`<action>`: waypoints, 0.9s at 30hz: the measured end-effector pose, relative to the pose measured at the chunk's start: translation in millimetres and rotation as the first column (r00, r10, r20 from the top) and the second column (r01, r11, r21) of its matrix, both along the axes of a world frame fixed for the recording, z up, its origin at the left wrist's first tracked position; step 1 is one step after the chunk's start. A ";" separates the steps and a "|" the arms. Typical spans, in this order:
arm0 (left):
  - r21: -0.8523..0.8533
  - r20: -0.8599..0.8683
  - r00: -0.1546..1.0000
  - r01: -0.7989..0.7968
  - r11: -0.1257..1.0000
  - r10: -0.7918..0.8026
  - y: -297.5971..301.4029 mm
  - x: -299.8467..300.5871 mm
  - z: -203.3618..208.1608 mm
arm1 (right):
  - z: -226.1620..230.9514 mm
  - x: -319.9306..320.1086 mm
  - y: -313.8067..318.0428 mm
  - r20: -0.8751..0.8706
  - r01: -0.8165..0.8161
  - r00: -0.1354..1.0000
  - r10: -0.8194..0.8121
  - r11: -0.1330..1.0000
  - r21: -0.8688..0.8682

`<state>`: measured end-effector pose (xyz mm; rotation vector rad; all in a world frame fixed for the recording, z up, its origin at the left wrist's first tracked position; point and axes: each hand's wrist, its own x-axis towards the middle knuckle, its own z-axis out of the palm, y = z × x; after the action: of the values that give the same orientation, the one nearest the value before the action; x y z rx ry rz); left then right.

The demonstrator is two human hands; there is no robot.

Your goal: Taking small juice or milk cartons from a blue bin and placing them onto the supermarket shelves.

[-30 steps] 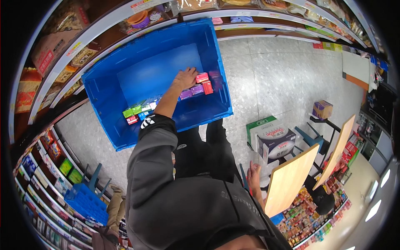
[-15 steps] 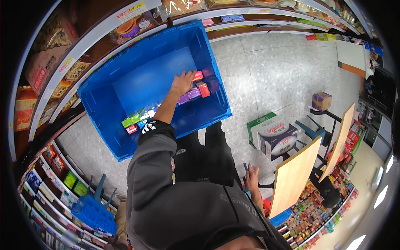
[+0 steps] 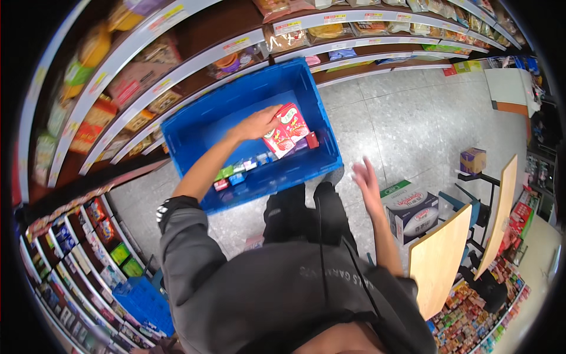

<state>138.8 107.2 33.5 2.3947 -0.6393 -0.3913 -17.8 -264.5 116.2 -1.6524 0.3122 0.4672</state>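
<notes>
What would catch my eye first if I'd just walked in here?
Probably the big blue crate at the centre top, where the left hand grips bright pink-red boxes. Next, perhaps, the empty right hand, raised to the right of the crate, and the shelves of packaged goods curving across the top.

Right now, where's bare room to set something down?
The floor is bare between the blue crate, shelves and cartons. Inside the crate, bare bottom shows between the left hand and the far wall. The crate's near side is crowded: a row of small boxes, plus the red-and-white boxes at that hand.
</notes>
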 end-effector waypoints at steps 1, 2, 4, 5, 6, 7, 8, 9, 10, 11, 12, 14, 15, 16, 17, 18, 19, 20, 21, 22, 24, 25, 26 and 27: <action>-0.051 -0.363 0.931 0.023 0.998 -0.040 -14.8 12.1 77.8 | -10.8 18.8 4.8 0.033 -0.014 0.999 0.010 0.989 0.148; -0.084 -0.677 0.735 -0.008 0.996 -0.051 -19.3 7.7 128.2 | -4.9 42.2 24.1 -0.065 0.022 0.998 0.003 0.926 0.377; -0.176 -0.718 0.686 -0.013 0.984 -0.119 -15.7 -22.0 162.5 | 15.8 71.8 56.7 -0.209 -0.017 0.939 0.273 0.642 0.766; -0.216 -0.713 0.685 -0.018 0.976 -0.146 -12.7 -40.4 161.5 | 31.5 73.0 82.4 -0.196 -0.051 0.912 0.361 0.572 0.819; -0.261 -0.703 0.690 -0.022 0.965 -0.174 -13.1 -55.2 157.8 | 42.7 72.1 98.4 -0.174 -0.081 0.879 0.444 0.499 0.863; -0.244 -0.720 0.678 -0.049 0.968 -0.148 -15.8 -79.0 153.8 | 28.2 55.2 99.2 -0.324 -0.024 0.800 0.505 0.567 0.824; -0.224 -0.726 0.676 -0.065 0.972 -0.122 -20.4 -89.4 158.8 | 46.9 45.9 107.8 -0.252 -0.128 0.835 0.489 0.619 0.775; -0.120 -0.841 0.539 -0.114 0.986 -0.040 -28.7 -93.3 202.4 | 34.1 34.1 109.4 -0.329 -0.050 0.819 0.470 0.629 0.776; -0.115 -0.840 0.541 -0.115 0.987 -0.035 -31.7 -97.1 199.8 | 20.7 24.4 110.4 -0.406 0.031 0.796 0.448 0.640 0.768; -0.088 -0.867 0.497 -0.191 0.978 0.019 -28.0 -105.0 193.7 | 23.4 22.8 118.0 -0.396 0.014 0.789 0.471 0.630 0.777; -0.060 -0.888 0.455 -0.255 0.965 0.065 -27.2 -110.8 187.9 | 28.0 21.6 120.0 -0.460 0.043 0.756 0.466 0.665 0.746; -0.068 -0.882 0.467 -0.246 0.967 0.057 -14.3 -111.0 183.8 | 29.6 23.1 122.4 -0.514 0.064 0.725 0.459 0.698 0.714; -0.214 -0.891 0.454 -0.409 0.887 -0.006 -3.6 -112.5 185.0 | 25.2 25.7 125.3 -0.517 0.104 0.726 0.453 0.671 0.734; -0.344 -0.889 0.453 -0.551 0.760 -0.074 6.2 -114.2 186.6 | 22.0 28.1 126.6 -0.520 0.144 0.728 0.446 0.642 0.753; -0.446 -0.857 0.496 -0.579 0.683 -0.140 16.5 -117.4 185.4 | 28.6 33.5 130.6 -0.506 0.141 0.748 0.430 0.642 0.754; -0.448 -0.853 0.503 -0.568 0.690 -0.140 16.7 -122.8 182.6 | 32.7 37.7 132.7 -0.497 0.140 0.757 0.425 0.637 0.758; -0.473 -0.835 0.544 -0.629 0.618 -0.085 15.2 -130.3 179.3 | 36.0 44.1 135.1 -0.477 0.115 0.785 0.396 0.663 0.740; -0.497 -0.818 0.574 -0.681 0.538 -0.029 12.1 -139.1 173.6 | 40.2 47.9 135.1 -0.460 0.097 0.809 0.365 0.690 0.718; -0.544 -0.829 0.551 -0.755 0.366 -0.096 8.7 -145.9 164.8 | 49.9 51.8 133.6 -0.450 0.091 0.811 0.373 0.680 0.727; -0.571 -0.814 0.577 -0.772 0.278 -0.069 9.4 -156.4 141.9 | 55.1 54.0 135.3 -0.444 0.087 0.813 0.376 0.676 0.732; -0.443 -0.896 0.442 -0.897 -0.003 0.030 -20.2 -162.3 147.6 | 61.8 57.9 132.9 -0.489 0.121 0.789 0.371 0.687 0.716; -0.463 -0.885 0.459 -0.886 -0.028 0.080 -28.0 -162.3 138.8 | 67.9 58.8 137.0 -0.502 0.115 0.789 0.354 0.717 0.687; -0.389 -0.920 0.391 -0.911 -0.135 0.013 -41.5 -156.6 139.2 | 70.4 60.2 136.8 -0.504 0.122 0.792 0.344 0.720 0.683; -0.370 -0.924 0.382 -0.907 -0.199 -0.021 -47.8 -155.6 134.2 | 72.7 62.0 139.6 -0.521 0.101 0.785 0.334 0.761 0.640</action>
<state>-16.8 59.4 167.7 0.6655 0.5690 -0.2350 44.2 -124.8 189.0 -0.7956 0.4577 1.0961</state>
